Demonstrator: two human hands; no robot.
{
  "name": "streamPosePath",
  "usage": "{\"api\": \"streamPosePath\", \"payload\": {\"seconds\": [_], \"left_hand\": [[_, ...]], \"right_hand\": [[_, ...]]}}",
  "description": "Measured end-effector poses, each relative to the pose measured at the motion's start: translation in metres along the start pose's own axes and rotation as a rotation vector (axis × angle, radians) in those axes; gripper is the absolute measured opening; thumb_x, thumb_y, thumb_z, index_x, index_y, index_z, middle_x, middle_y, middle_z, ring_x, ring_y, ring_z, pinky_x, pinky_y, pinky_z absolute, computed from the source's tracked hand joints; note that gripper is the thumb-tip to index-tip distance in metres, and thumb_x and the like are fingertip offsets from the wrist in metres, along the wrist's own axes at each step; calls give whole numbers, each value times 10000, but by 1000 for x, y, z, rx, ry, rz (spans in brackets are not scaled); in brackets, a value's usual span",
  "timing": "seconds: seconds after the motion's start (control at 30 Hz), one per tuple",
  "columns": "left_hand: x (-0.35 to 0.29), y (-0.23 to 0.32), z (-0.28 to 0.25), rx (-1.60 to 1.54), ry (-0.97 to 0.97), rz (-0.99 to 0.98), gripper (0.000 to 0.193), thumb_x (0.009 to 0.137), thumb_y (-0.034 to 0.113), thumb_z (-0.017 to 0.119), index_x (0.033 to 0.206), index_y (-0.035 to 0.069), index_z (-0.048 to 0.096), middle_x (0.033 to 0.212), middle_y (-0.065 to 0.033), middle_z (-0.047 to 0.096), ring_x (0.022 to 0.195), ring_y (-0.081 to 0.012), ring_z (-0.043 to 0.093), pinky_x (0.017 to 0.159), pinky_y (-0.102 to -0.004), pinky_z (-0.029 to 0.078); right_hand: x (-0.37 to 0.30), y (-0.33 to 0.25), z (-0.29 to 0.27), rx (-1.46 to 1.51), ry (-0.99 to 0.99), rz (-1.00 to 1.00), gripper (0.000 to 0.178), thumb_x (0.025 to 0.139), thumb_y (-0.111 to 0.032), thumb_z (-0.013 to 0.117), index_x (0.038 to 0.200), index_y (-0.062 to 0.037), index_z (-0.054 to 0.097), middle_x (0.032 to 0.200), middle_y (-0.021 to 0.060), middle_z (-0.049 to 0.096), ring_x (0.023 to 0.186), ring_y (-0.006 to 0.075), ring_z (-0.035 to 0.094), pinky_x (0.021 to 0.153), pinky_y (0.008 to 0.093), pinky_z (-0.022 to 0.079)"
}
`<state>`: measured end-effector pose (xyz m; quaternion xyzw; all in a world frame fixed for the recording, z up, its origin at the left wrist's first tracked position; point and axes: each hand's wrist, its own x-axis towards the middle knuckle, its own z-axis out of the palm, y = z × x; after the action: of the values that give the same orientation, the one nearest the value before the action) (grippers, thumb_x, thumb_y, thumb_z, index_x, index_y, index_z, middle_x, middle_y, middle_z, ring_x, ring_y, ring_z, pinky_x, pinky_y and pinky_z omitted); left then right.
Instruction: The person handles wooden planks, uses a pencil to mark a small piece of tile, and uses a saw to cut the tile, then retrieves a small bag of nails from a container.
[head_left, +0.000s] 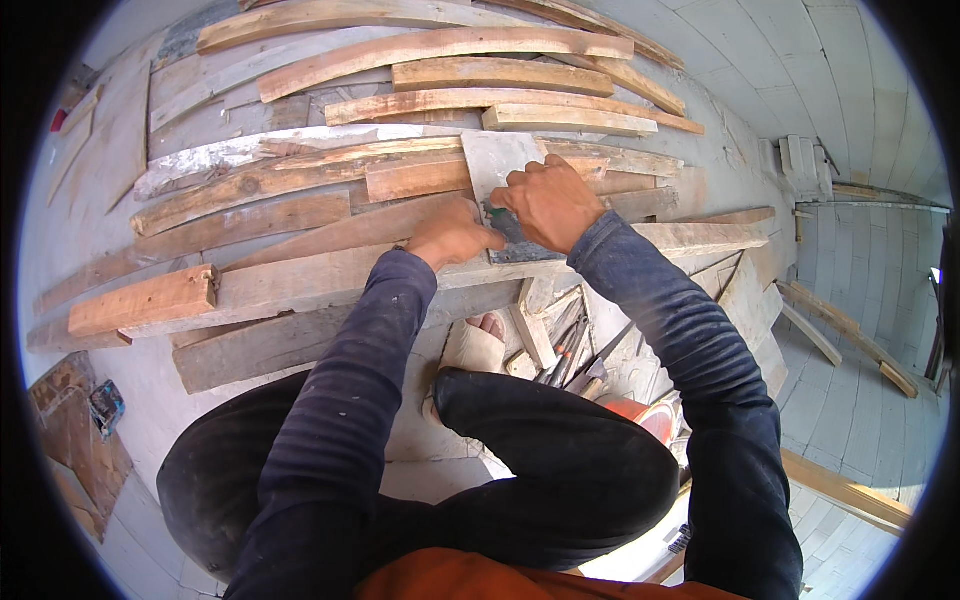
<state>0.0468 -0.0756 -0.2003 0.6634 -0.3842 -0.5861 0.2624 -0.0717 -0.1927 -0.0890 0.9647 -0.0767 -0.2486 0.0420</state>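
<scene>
A flat, rectangular grey plate, looking like the blade of a plastering trowel [503, 158], lies across the timber in front of me. My right hand [550, 203] is curled in a fist over its middle, around what seems to be its handle. A bit of green shows beside the thumb; the rest of the grip is hidden. At the blade's left edge, my left hand [455, 236] has its fingers folded, with the thumb side against the metal. Under the near end of the blade runs a long pale beam [300, 285].
Several boards and battens [450, 45] lie in rows beyond my hands. A short wood block [145, 300] rests on the beam's left end. Hand tools [568, 350] and scraps lie by my foot [473, 347]. A dark tape-measure-like object [106, 407] sits lower left.
</scene>
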Motion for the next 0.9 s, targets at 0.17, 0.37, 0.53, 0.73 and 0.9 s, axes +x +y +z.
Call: {"api": "streamPosePath", "payload": {"seconds": [0.17,0.37,0.53,0.73,0.9], "left_hand": [[-5,7,-4,-23,-11,2,534,735,373,855,1091,-16,768,1019,-201,760,943,-317,722,843,-380,539],[-6,6,-5,-50,-10,-8,506,739,340,858,1102,-2,774,1016,-175,766,929,-276,715,830,-359,532],[-10,11,-6,-151,-29,31,427,765,275,855,1085,3,776,1005,-131,772,922,-241,711,817,-349,529],[-10,17,-7,-70,-34,-29,392,774,276,880,1005,-18,762,927,-122,747,860,-217,680,784,-345,513],[-6,5,-6,-137,-24,12,347,770,271,888,931,2,738,903,-108,725,842,-207,655,762,-342,493]], "right_hand": [[-8,13,4,-23,17,-1,259,890,-191,654,1121,-225,765,1010,72,754,993,268,719,894,451,512],[-14,19,3,133,-32,56,302,895,-161,645,1184,-154,730,1024,123,737,980,332,714,894,484,524],[-44,51,33,511,26,471,413,966,-409,671,1214,-81,708,1025,206,745,995,402,706,910,509,524],[-64,75,91,747,-44,714,715,858,-598,735,1280,-22,690,1187,283,700,1147,440,665,1015,462,505],[-56,71,93,876,-66,778,749,802,-555,813,1212,59,688,1226,299,682,1171,417,660,1015,429,499]]}}
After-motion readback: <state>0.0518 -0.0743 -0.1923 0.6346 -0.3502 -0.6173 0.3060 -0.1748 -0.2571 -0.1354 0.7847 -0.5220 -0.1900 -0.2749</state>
